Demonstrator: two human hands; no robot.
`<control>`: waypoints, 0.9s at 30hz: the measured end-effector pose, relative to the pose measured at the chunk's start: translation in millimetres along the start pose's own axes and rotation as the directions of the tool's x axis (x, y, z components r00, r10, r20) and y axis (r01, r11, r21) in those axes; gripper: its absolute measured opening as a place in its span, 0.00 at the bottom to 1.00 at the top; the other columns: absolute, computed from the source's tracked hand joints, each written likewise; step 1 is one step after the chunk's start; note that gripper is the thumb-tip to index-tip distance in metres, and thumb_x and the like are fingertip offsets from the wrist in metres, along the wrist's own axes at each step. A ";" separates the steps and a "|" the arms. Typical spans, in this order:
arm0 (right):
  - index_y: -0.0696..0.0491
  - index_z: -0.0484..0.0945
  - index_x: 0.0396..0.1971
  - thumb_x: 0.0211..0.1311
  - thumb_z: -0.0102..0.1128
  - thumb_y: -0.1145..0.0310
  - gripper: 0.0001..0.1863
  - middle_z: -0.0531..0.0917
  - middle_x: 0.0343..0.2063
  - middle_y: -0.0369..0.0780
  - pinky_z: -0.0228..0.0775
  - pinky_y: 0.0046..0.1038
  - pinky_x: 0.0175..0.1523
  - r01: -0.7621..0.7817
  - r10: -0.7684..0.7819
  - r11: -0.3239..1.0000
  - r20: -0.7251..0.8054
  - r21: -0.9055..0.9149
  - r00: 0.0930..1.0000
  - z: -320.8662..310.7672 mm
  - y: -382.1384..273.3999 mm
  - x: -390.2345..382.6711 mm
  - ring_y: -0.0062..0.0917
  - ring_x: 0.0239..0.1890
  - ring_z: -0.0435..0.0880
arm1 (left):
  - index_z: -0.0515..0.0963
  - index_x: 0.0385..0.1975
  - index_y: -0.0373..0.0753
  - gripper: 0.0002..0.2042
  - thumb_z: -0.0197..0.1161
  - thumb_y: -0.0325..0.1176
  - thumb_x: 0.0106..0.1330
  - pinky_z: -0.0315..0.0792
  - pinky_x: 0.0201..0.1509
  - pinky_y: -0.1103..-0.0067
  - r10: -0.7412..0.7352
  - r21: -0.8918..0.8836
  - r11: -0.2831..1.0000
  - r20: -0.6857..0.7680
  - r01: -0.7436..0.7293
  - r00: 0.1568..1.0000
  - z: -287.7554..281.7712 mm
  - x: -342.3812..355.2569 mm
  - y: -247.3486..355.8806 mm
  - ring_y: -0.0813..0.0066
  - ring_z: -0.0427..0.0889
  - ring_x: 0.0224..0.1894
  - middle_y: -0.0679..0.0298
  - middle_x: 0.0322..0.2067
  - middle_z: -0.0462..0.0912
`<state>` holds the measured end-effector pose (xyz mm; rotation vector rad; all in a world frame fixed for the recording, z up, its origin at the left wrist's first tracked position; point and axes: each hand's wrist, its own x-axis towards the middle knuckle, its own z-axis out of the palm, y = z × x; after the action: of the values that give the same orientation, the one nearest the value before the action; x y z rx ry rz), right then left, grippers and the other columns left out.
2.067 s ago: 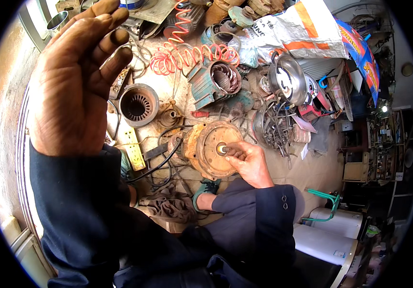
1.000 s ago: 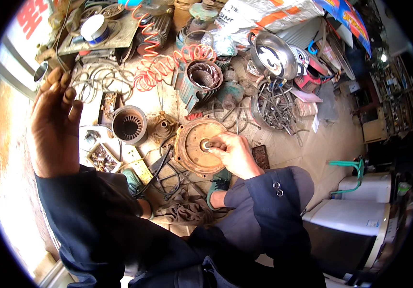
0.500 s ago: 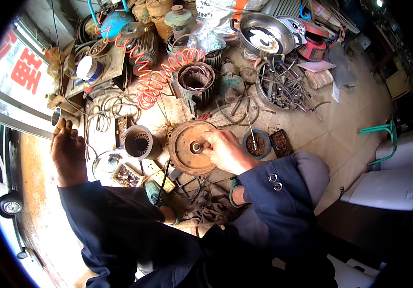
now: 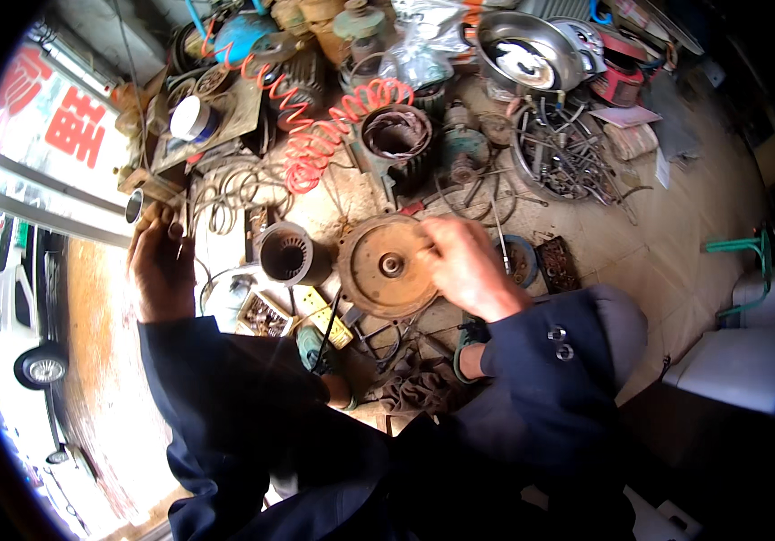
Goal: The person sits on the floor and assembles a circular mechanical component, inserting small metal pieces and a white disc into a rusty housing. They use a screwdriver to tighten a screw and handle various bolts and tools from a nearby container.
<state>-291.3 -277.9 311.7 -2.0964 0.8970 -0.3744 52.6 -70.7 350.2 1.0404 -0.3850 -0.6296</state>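
A round rusty motor end cover (image 4: 371,284) lies in front of me, with a metal hub (image 4: 391,263) at its middle. My right hand (image 4: 470,269) is over the cover's right edge, fingers bent together and slightly blurred; whatever they hold, if anything, is hidden. Raised at the left, my left hand (image 4: 162,275) is closed around a metal tool whose round shiny end (image 4: 134,206) sticks out past the fingers; its exact kind is unclear. Left of the cover stands a hollow grey stator cylinder (image 4: 288,255) with slots inside.
A finned motor housing (image 4: 396,135) and coiled red air hose (image 4: 311,153) stand beyond the cover. A basin of metal parts (image 4: 559,153) and a steel pot (image 4: 532,54) are far right. Nearer lie a parts box (image 4: 264,313), yellow power strip (image 4: 326,317), blue-rimmed bowl (image 4: 521,261) and dark cloth (image 4: 423,388).
My right hand has moved from the hub toward the cover's right edge. My left hand stays raised, still closed on the metal tool. The whole view has shifted, moving the scene rightward.
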 end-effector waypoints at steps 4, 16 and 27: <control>0.64 0.83 0.47 0.63 0.65 0.78 0.13 0.88 0.37 0.49 0.81 0.33 0.44 0.011 -0.009 1.000 -0.103 0.026 0.995 -10.6 -10.2 -1.6 0.33 0.38 0.89 | 0.81 0.55 0.39 0.12 0.58 0.29 0.75 0.80 0.46 0.75 0.029 0.017 0.999 -0.049 -0.028 0.998 -2.8 -7.6 12.9 0.75 0.85 0.41 0.65 0.44 0.88; 0.64 0.82 0.44 0.63 0.66 0.79 0.10 0.88 0.33 0.47 0.78 0.29 0.39 0.058 -0.064 0.997 -0.172 -0.042 0.983 -14.5 -15.6 -5.1 0.25 0.32 0.87 | 0.78 0.60 0.39 0.16 0.58 0.31 0.76 0.77 0.49 0.81 0.057 0.082 0.996 -0.145 -0.046 0.988 -26.2 -21.1 29.4 0.79 0.82 0.45 0.68 0.48 0.85; 0.62 0.80 0.39 0.61 0.65 0.78 0.08 0.85 0.36 0.52 0.77 0.44 0.43 0.014 -0.018 0.999 -0.075 -0.050 0.997 -10.5 -14.6 -6.3 0.52 0.39 0.86 | 0.80 0.58 0.41 0.15 0.61 0.32 0.74 0.77 0.51 0.76 0.070 0.093 0.994 -0.194 -0.053 0.979 -30.1 -24.5 29.4 0.77 0.82 0.46 0.66 0.50 0.86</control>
<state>-294.5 -273.2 330.0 -2.1485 0.9422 -0.4462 59.9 -24.1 362.2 1.1595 -0.2720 -0.4527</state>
